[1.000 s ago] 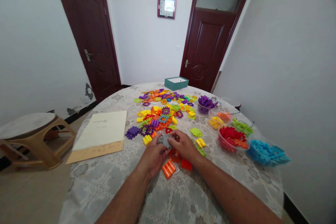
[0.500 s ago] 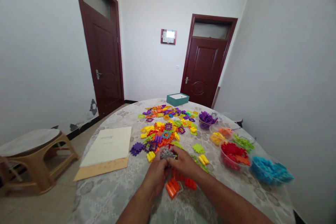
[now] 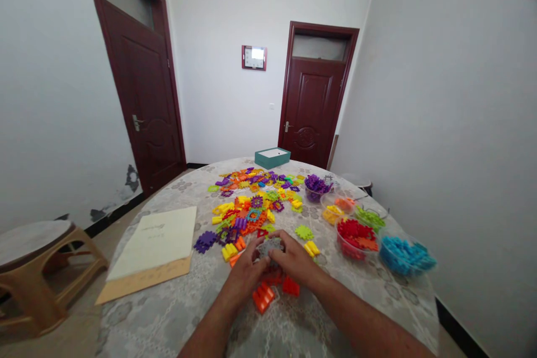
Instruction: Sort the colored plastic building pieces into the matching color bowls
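Observation:
Between both hands is a grey toothed plastic piece (image 3: 269, 246), like a toy gear. My left hand (image 3: 248, 266) grips its left side, and my right hand (image 3: 296, 259) closes on its right side, with the thumbs at the near edge. Fingers and palms cover part of it. Under and just in front of my wrists lie orange connector pieces (image 3: 263, 297) and a red-orange piece (image 3: 291, 286). Yellow connectors (image 3: 229, 252) rest left of my left hand, and more yellow ones (image 3: 311, 248) lie beyond my right hand.
A mixed pile of coloured gear pieces (image 3: 251, 215) spreads over the cloth-covered table (image 3: 159, 313). At right stand clear tubs of purple (image 3: 318, 185), red (image 3: 356, 236) and blue pieces (image 3: 406, 254). A paper pad (image 3: 155, 240) lies left; a teal box (image 3: 272, 159) stands at the back.
The view has turned slightly right, so the room shifts left in the picture. Both hands still hold the grey piece, which now shows more openly between the fingers.

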A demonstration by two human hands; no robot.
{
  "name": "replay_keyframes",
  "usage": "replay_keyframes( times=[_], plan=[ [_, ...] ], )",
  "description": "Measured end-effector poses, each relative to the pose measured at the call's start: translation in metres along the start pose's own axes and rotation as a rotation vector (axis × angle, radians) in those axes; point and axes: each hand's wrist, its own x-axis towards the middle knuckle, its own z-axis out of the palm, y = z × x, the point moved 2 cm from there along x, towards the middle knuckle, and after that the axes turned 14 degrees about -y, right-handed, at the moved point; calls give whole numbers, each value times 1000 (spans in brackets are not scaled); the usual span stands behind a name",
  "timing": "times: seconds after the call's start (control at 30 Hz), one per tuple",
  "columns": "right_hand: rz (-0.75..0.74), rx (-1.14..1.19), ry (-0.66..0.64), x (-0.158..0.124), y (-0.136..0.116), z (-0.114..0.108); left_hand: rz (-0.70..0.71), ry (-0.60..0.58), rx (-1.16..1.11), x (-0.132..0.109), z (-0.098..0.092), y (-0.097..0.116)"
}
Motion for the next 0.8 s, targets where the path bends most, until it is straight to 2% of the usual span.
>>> replay_keyframes(
  times=[0.17,0.33,0.43,0.53,0.67,0.8],
  plan=[
    [-23,-4,108,-12,13,5,-77,-46,-45,6,8,-11],
    [-34,-107,156,-19,19,11,-30,-64,130,5,9,-10],
    [-50,-11,146,-20,21,13,9,-73,270,2,9,-4],
    [-67,147,120,-20,22,14,55,-25,331,0,9,2],
    [-81,258,114,-18,20,10,76,21,214,1,12,3],
    [-41,238,144,-18,19,9,95,13,141,4,13,-2]
  ],
)
